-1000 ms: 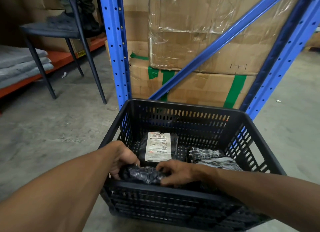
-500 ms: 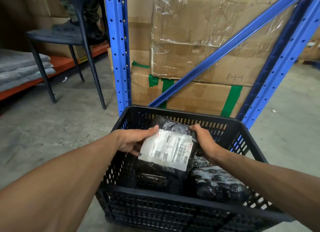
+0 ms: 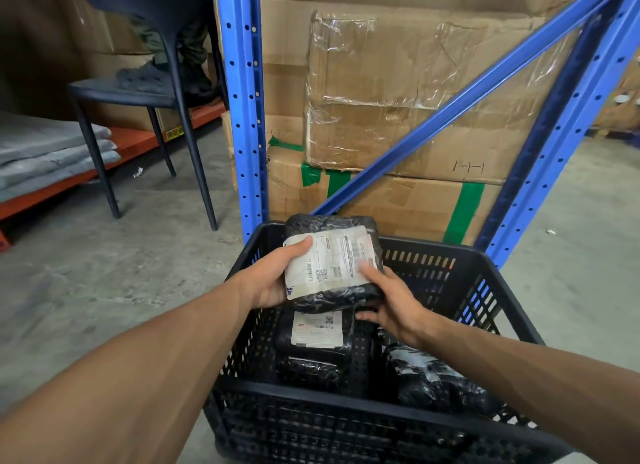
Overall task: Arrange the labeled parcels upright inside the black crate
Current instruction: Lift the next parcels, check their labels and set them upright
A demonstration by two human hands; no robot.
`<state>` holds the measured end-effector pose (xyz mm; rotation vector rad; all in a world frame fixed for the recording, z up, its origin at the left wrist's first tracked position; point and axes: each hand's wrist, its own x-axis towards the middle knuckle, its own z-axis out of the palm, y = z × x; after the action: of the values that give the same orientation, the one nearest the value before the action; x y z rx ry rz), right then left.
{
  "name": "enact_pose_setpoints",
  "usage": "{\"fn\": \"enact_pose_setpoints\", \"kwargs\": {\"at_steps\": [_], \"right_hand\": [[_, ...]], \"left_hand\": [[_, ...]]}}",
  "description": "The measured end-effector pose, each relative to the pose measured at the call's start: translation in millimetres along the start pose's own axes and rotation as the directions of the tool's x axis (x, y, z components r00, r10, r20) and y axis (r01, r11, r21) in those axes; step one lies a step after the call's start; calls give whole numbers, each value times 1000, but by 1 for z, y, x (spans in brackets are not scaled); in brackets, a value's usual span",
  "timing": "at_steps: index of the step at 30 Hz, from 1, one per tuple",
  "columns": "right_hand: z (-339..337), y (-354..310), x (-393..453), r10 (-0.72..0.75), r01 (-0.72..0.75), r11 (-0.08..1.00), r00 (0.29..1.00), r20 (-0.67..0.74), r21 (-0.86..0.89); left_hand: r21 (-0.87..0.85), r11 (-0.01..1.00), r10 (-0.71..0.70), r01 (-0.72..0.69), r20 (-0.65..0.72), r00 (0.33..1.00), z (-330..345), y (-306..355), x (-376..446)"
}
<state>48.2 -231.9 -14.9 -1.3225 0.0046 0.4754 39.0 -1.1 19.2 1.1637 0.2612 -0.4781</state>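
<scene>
A black slotted crate (image 3: 460,266) stands on the concrete floor right in front of me. Both hands hold one black-wrapped parcel (image 3: 332,228) with a white shipping label above the crate's far left part, label facing me. My left hand (image 3: 273,280) grips its left edge with the thumb on the label. My right hand (image 3: 388,301) grips its lower right corner. Below it, inside the crate, a second labeled parcel (image 3: 317,332) stands against the left side. A third black-wrapped parcel (image 3: 436,384) lies at the crate's right.
A blue rack upright (image 3: 242,110) and diagonal brace (image 3: 460,96) rise just behind the crate, with stacked cardboard boxes (image 3: 398,117) behind them. A dark chair (image 3: 145,93) with someone's feet on it stands at the left, next to folded grey pads (image 3: 45,155) on an orange shelf.
Both hands left the low parcel at the crate's near side, took hold of a labeled parcel and lifted it higher, above the crate's far left.
</scene>
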Motion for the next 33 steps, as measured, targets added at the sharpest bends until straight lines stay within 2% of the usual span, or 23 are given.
{"fn": "enact_pose_setpoints", "kwargs": {"at_steps": [2, 4, 6, 10, 12, 16, 19, 22, 28, 33], "right_hand": [[4, 5, 3, 6, -6, 1000, 999, -37, 2], [5, 9, 7, 7, -5, 1000, 997, -80, 19], [2, 10, 9, 20, -13, 997, 995, -97, 72], [-8, 4, 15, 67, -64, 995, 997, -33, 80], [-10, 1, 20, 69, -68, 997, 997, -25, 41], [-6, 5, 36, -11, -2, 998, 977, -212, -61], [1, 15, 50, -16, -9, 997, 949, -316, -77], [9, 26, 61, 45, -59, 997, 959, -280, -42], [8, 47, 74, 57, -101, 981, 966, -252, -165], [3, 56, 73, -8, -66, 922, 982, -189, -381]], "left_hand": [[10, 1000, -17, 17, -6, 1000, -2, 1, 2], [129, 988, -76, 81, -43, 996, -6, 0, 2], [243, 962, -90, 122, -136, 987, -11, -2, 3], [206, 978, 12, 42, -251, 968, -13, -7, 11], [262, 964, 34, 40, -272, 962, -17, -7, 13], [478, 850, -80, 220, -296, 952, -28, -10, 17], [462, 832, -183, 305, -291, 939, -29, -19, 22], [495, 798, -205, 344, -313, 927, -27, -28, 28], [596, 690, -212, 410, -375, 902, -39, -44, 39], [608, 692, -177, 389, -380, 908, -40, -44, 48]]}}
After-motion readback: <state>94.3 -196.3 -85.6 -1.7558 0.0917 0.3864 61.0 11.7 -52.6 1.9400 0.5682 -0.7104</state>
